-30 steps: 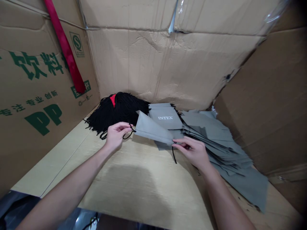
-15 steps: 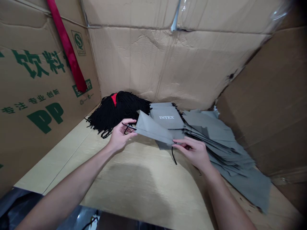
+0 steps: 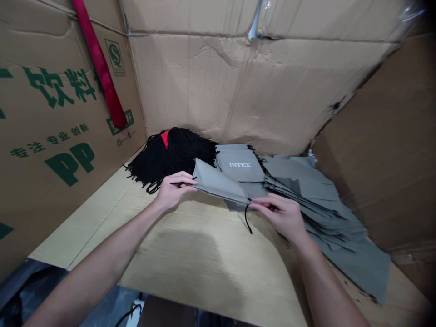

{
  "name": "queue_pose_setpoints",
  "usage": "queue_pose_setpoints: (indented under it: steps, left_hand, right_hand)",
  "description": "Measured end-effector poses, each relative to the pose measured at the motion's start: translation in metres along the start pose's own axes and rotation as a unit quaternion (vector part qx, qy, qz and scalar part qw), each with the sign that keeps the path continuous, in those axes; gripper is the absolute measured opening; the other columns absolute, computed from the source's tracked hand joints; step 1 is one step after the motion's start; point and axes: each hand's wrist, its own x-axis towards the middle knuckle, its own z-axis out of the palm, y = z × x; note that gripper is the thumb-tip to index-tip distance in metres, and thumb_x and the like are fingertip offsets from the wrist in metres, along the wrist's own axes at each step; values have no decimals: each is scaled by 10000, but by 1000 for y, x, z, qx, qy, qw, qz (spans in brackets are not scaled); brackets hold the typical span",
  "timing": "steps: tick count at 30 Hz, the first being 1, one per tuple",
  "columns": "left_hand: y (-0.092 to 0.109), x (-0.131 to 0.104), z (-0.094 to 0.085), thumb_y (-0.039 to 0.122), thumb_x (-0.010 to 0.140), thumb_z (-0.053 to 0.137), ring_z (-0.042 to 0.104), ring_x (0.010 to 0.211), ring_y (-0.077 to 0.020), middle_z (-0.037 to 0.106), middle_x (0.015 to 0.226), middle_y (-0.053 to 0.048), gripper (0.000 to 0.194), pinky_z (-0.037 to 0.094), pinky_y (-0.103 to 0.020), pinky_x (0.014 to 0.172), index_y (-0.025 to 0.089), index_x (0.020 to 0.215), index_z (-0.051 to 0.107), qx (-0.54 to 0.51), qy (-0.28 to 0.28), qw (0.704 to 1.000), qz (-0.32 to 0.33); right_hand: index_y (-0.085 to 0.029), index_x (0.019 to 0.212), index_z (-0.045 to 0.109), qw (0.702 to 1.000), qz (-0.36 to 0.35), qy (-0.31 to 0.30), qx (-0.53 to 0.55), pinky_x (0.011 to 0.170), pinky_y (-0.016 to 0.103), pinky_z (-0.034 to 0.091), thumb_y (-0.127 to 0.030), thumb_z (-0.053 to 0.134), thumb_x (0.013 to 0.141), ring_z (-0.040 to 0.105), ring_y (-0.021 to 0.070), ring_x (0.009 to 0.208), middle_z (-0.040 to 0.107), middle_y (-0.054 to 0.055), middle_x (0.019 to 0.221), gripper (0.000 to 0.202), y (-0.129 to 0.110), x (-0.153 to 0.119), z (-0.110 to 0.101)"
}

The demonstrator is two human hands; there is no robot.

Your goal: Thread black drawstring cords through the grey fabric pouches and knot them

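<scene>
A grey fabric pouch (image 3: 218,184) is stretched between my two hands above the table, its hemmed edge facing me. My left hand (image 3: 175,188) pinches the left end of that edge, with a bit of black cord at the fingertips. At the other end my right hand (image 3: 277,209) is closed on the pouch's corner. A loose black cord (image 3: 248,220) dangles there. Behind the pouch lies a stack of grey pouches (image 3: 240,165), the top one printed INTEX. Left of it is a bundle of black cords (image 3: 180,152) with a red tie.
Many flat grey fabric pieces (image 3: 327,218) are heaped to the right on the pale wooden table (image 3: 190,254). Cardboard walls (image 3: 204,81) close in the back and both sides. A red ribbon (image 3: 102,68) hangs at the left.
The left fingers have closed further over the pouch's end, and less cord shows there. The pouch sits slightly flatter, and the view has shifted a little.
</scene>
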Motion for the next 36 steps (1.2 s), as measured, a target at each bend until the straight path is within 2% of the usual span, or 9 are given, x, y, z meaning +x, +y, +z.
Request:
queue_pose_setpoints:
  steps: [3, 6, 14, 21, 28, 32, 36]
  left_hand:
    - [2, 2, -3, 187, 670, 798, 626, 795, -184, 695, 809, -60, 77, 475, -320, 726, 219, 736, 774, -5, -6, 1000, 12]
    - [3, 4, -6, 188, 677, 792, 625, 787, -175, 687, 796, -58, 45, 483, -314, 731, 201, 711, 764, -10, 12, 1000, 16]
    - [-2, 15, -25, 230, 595, 844, 663, 731, -167, 725, 770, -43, 165, 538, -305, 712, 169, 709, 740, 14, 137, 990, -39]
    - [-5, 14, -23, 282, 676, 794, 702, 720, -178, 752, 933, -97, 237, 577, -349, 744, 137, 845, 713, -54, 90, 991, -80]
    - [-9, 12, -22, 210, 630, 817, 690, 891, -198, 743, 987, -91, 369, 547, -334, 798, 162, 957, 652, -59, 77, 993, -64]
    - [-14, 11, -21, 210, 673, 781, 676, 811, -172, 743, 926, -77, 228, 528, -303, 764, 158, 881, 704, 2, 90, 995, -45]
    - [-16, 6, -19, 184, 729, 710, 682, 844, -198, 748, 882, -78, 96, 525, -322, 783, 167, 818, 743, 41, 47, 997, -35]
  right_hand:
    - [-205, 784, 763, 1000, -13, -8, -6, 468, 252, 392, -325, 685, 832, 503, 110, 489, 643, 17, 609, 151, 0, 1, -4]
    - [-207, 774, 751, 1000, -6, -15, -19, 472, 248, 398, -319, 666, 847, 512, 108, 499, 647, 18, 628, 158, 0, 2, -8]
    - [-208, 756, 734, 998, 14, 15, -51, 511, 266, 411, -327, 676, 837, 543, 126, 536, 658, 20, 662, 155, 18, -1, -24]
    - [-209, 784, 730, 998, 6, 32, -62, 524, 270, 414, -301, 676, 837, 537, 127, 544, 660, 20, 679, 119, 23, -2, -22]
    - [-204, 762, 727, 997, 6, 33, -64, 497, 269, 396, -321, 667, 842, 528, 125, 529, 650, 22, 656, 154, 18, 1, -19]
    - [-191, 760, 715, 998, 8, 20, -64, 509, 259, 409, -316, 660, 851, 535, 123, 544, 639, 26, 656, 163, 15, 2, -14]
    - [-184, 780, 692, 998, 45, 7, -45, 506, 247, 437, -378, 677, 831, 554, 123, 534, 644, 20, 655, 201, 13, 0, -4]
